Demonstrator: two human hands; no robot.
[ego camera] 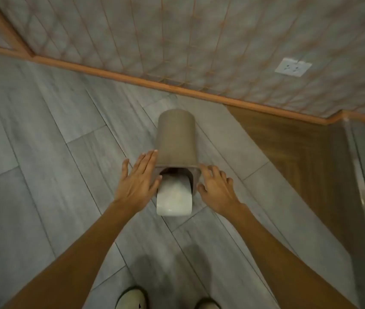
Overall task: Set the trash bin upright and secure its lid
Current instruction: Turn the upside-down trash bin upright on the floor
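A taupe trash bin lies on its side on the grey tiled floor, its base pointing to the wall and its mouth toward me. Its white lid hangs out of the mouth and rests on the floor. My left hand is spread open against the bin's left rim, fingertips touching the bin wall. On the other side, my right hand hovers open beside the right rim, fingers curled; whether it touches the bin I cannot tell.
A patterned wall with an orange skirting runs behind the bin and carries a white socket. A wooden panel and a metal-edged unit stand at the right. My shoes show at the bottom.
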